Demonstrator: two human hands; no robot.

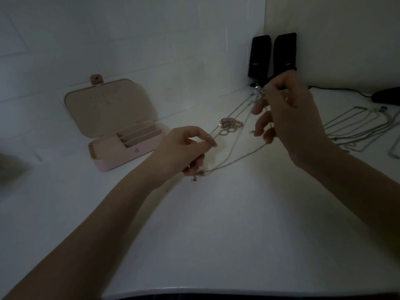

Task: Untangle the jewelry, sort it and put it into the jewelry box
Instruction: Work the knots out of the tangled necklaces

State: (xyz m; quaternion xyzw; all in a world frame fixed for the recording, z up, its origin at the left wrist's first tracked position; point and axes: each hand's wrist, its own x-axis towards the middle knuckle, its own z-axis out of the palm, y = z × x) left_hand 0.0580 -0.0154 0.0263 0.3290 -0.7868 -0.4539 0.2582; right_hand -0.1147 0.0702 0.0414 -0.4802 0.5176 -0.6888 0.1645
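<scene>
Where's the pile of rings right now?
In the head view the rings lie on the white table just past the left hand, between it and the raised right hand, right of the open jewelry box.

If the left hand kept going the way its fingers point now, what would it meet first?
Probably the pile of rings, just beyond the left hand, whose fingers point up-right along the taut chain in its grip. Depth is unclear; it might pass above them.

The necklaces (363, 128) run off the right edge, and the right hand (290, 118) hides the chain's (236, 161) upper end.
</scene>
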